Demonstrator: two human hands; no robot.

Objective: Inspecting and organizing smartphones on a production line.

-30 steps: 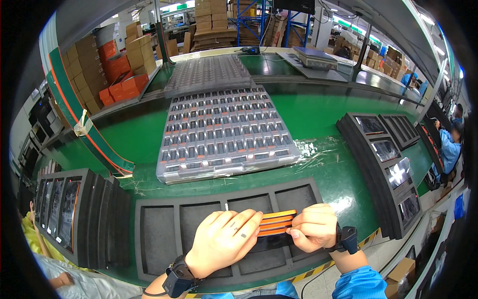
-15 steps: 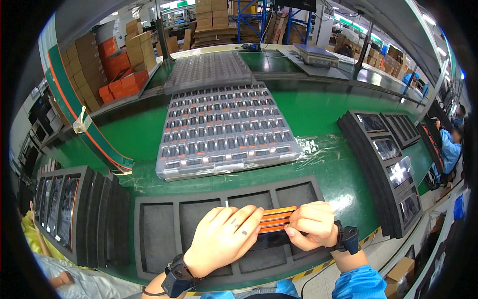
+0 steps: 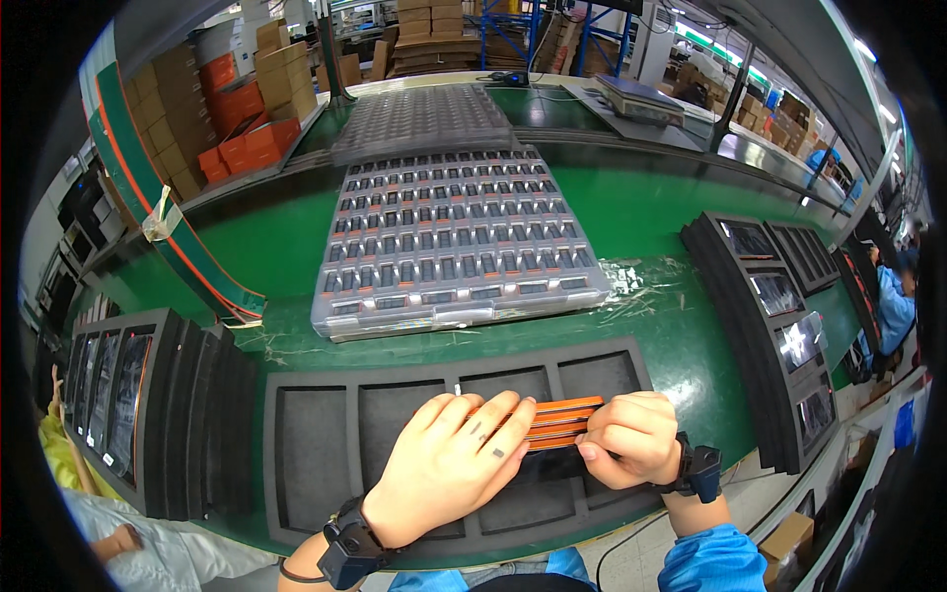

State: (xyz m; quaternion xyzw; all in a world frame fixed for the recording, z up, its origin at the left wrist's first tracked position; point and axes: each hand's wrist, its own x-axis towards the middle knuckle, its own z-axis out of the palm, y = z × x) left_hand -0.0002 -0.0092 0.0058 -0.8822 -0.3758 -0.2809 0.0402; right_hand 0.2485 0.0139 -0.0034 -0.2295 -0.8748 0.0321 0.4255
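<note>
My left hand and my right hand grip a small stack of flat, orange-edged panels between them. The left fingers lie over the stack's left end, hiding it. On the right end, my right fingers are curled with the thumb against the near side. A dark, glossy face shows under the orange edges. The stack is held above a black foam tray with several rectangular recesses. Its left recesses show bare foam, while my hands cover part of the others.
Beyond the foam tray lies a clear plastic tray filled with rows of small dark parts; another clear tray is behind it. Foam trays with glossy panels are stacked left and right. A green-and-orange strip post stands left. People are at both sides.
The view has shifted slightly. Both hands, still holding the stack, sit a little further right over the foam tray, and more orange edges show between them.
</note>
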